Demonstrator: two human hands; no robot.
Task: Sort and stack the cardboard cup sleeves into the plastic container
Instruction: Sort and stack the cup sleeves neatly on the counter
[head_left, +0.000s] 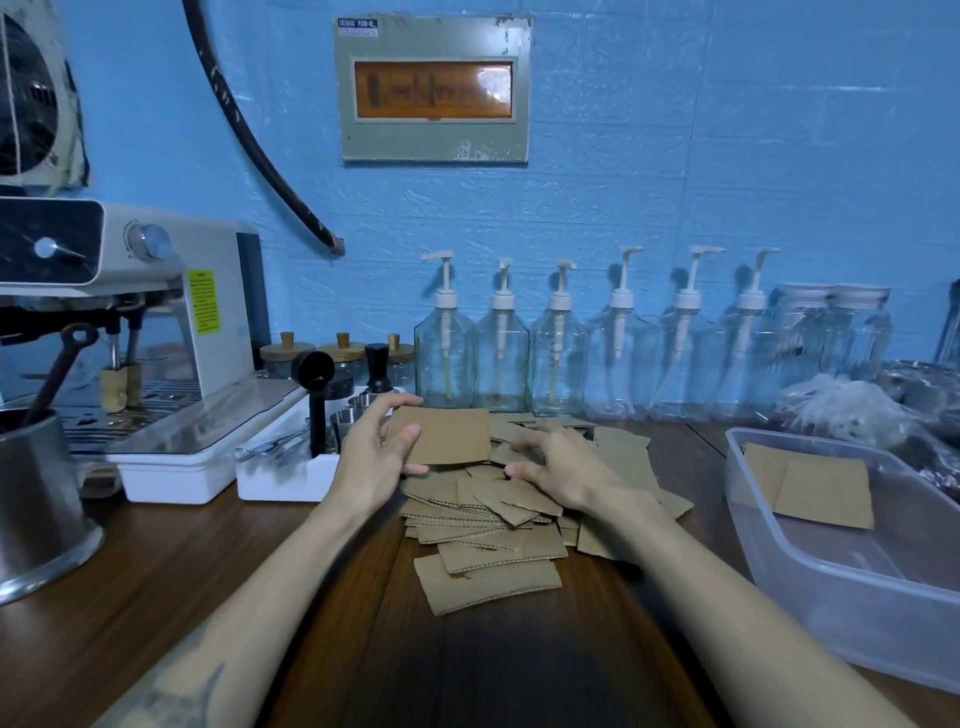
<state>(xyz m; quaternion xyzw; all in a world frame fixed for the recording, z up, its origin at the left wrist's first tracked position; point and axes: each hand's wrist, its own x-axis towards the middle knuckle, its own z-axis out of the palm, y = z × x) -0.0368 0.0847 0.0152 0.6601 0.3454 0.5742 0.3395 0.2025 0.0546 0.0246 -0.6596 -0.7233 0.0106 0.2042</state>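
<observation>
Fingers of left hand (375, 448) pinch one sleeve (441, 435), lifted above the pile (493, 514). Right hand (558, 470) w/ fingers curled, pressing into the pile at 3 o'clock of the held piece; can't tell if it's gripping any. Tub (831, 571) sits well off at 3 o'clock, only a couple sleeves inside (815, 486). Barely started, I'd say; most of the pile left.

Sleeves piled ahead of me, container off to my right.
A loose heap of flat brown cardboard sleeves (498, 514) covers the table; one sleeve (441, 435) is raised above it. The clear plastic container (810, 571) holds a few flat sleeves (815, 486).
</observation>
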